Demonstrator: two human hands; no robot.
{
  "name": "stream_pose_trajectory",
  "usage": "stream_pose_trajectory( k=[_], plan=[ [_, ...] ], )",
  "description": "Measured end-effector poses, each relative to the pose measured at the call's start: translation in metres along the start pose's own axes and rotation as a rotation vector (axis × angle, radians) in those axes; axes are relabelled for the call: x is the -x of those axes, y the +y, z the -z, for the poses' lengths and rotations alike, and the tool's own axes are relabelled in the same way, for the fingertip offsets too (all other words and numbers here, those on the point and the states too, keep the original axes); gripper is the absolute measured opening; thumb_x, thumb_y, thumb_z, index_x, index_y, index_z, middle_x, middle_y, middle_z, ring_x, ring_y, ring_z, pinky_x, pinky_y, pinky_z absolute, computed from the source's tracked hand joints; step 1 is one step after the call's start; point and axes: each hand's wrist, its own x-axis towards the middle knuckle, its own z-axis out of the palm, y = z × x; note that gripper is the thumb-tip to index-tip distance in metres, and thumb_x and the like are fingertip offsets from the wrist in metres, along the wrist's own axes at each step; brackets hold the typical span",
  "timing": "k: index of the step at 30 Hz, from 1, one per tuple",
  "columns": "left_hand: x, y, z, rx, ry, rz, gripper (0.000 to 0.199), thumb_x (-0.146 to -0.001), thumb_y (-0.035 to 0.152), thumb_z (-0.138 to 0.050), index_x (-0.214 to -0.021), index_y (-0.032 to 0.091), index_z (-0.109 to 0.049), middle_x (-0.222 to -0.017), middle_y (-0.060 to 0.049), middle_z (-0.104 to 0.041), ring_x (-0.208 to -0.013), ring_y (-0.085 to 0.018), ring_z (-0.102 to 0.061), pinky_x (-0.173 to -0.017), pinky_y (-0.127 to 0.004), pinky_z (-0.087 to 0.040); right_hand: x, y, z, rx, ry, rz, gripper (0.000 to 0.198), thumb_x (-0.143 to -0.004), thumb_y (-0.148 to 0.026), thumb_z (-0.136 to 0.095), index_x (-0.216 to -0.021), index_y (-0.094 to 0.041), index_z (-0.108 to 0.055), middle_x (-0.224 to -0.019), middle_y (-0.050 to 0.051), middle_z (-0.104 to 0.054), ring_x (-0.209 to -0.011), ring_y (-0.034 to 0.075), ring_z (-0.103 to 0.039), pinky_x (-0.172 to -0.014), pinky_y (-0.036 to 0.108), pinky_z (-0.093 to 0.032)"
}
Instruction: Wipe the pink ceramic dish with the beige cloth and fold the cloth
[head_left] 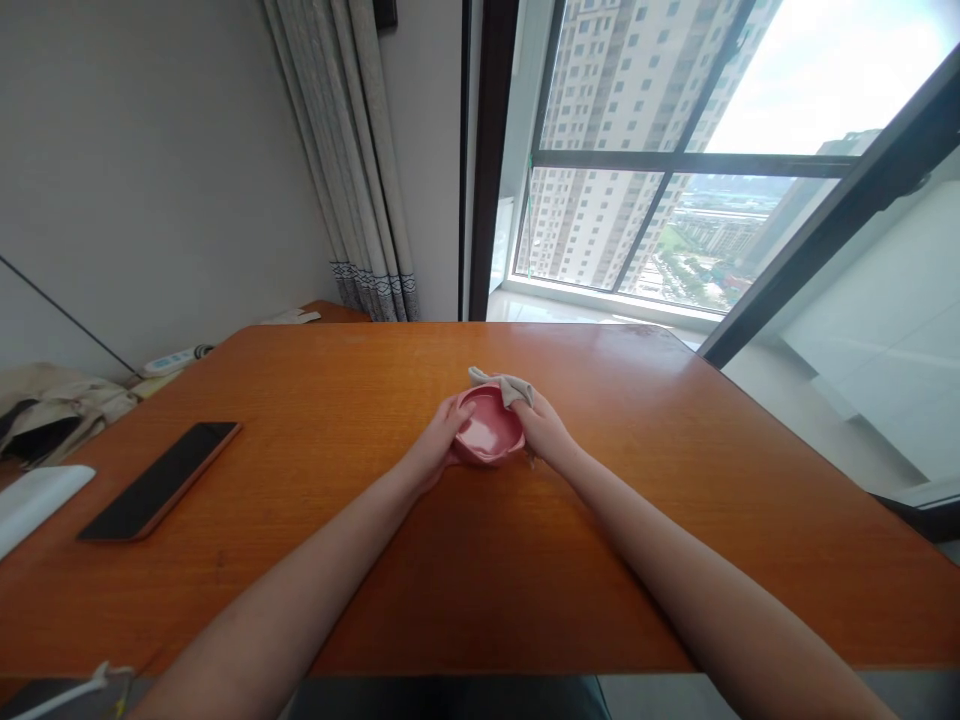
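Observation:
A glossy pink bowl is held over the middle of the wooden table, its inside tilted toward me. My left hand grips the bowl's left side, with the thumb over the rim and the fingers hidden underneath. At the upper right rim, my right hand is closed on a light grey cloth. The cloth folds over the rim and hangs along the bowl's far side. Most of the right fingers are hidden behind the bowl and cloth.
On the left of the wooden table lies a dark phone-like slab with a reddish edge. A white object sits at the left edge. Beyond are a power strip, a fabric bag, a curtain and a large window.

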Motion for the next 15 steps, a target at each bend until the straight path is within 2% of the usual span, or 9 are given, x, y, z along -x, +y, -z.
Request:
stream_pose_trajectory(
  k=[3, 6, 8, 10, 12, 15],
  plan=[
    [-0.002, -0.003, -0.002, -0.006, 0.095, -0.038, 0.035, -0.076, 0.033, -0.064, -0.107, 0.016, -0.059, -0.109, -0.01, -0.064, -0.095, -0.021, -0.061, -0.076, -0.03, -0.053, 0.003, 0.001, -0.011, -0.039, 0.061, -0.051, 0.044, -0.085, -0.049, -0.046, -0.121, -0.024, -0.057, -0.131, 0.003, -0.056, -0.126, 0.022, -0.046, -0.111, 0.042, -0.03],
    [-0.003, -0.005, -0.004, 0.156, 0.169, -0.135, 0.034, -0.08, 0.03, -0.059, -0.112, 0.018, -0.056, -0.116, -0.008, -0.061, -0.101, -0.02, -0.059, -0.082, -0.033, -0.052, 0.015, -0.001, -0.032, -0.088, 0.153, -0.055, 0.055, -0.086, -0.05, -0.045, -0.135, -0.025, -0.043, -0.142, 0.003, -0.043, -0.135, 0.02, -0.033, -0.114, 0.039, -0.023],
    [-0.001, -0.005, -0.004, 0.184, 0.094, -0.147, 0.039, -0.078, 0.027, -0.062, -0.116, 0.021, -0.053, -0.12, -0.007, -0.059, -0.103, -0.019, -0.058, -0.086, -0.034, -0.051, 0.021, -0.005, -0.039, -0.107, 0.195, -0.058, 0.059, -0.086, -0.048, -0.045, -0.139, -0.025, -0.035, -0.138, 0.004, -0.046, -0.135, 0.02, -0.032, -0.114, 0.039, -0.025],
    [0.001, -0.004, -0.004, 0.126, -0.03, -0.107, 0.047, -0.075, 0.025, -0.068, -0.119, 0.023, -0.052, -0.123, -0.007, -0.058, -0.106, -0.019, -0.058, -0.088, -0.033, -0.05, 0.022, -0.009, -0.035, -0.105, 0.225, -0.054, 0.058, -0.086, -0.047, -0.045, -0.139, -0.025, -0.035, -0.129, 0.005, -0.055, -0.131, 0.022, -0.038, -0.11, 0.04, -0.031],
    [0.003, -0.002, -0.003, 0.061, -0.126, -0.034, 0.051, -0.075, 0.031, -0.068, -0.123, 0.025, -0.051, -0.125, -0.008, -0.057, -0.107, -0.021, -0.058, -0.087, -0.034, -0.051, 0.018, -0.012, -0.024, -0.086, 0.21, -0.02, 0.051, -0.086, -0.046, -0.046, -0.133, -0.026, -0.044, -0.122, 0.004, -0.059, -0.125, 0.023, -0.045, -0.106, 0.041, -0.037],
    [0.004, 0.002, -0.003, 0.01, -0.158, 0.046, 0.052, -0.08, 0.047, -0.059, -0.127, 0.028, -0.049, -0.126, -0.008, -0.056, -0.106, -0.025, -0.058, -0.079, -0.036, -0.054, 0.006, -0.013, -0.005, -0.069, 0.097, 0.015, 0.039, -0.084, -0.045, -0.05, -0.117, -0.026, -0.059, -0.12, 0.002, -0.061, -0.119, 0.025, -0.05, -0.103, 0.041, -0.039]
  ],
)
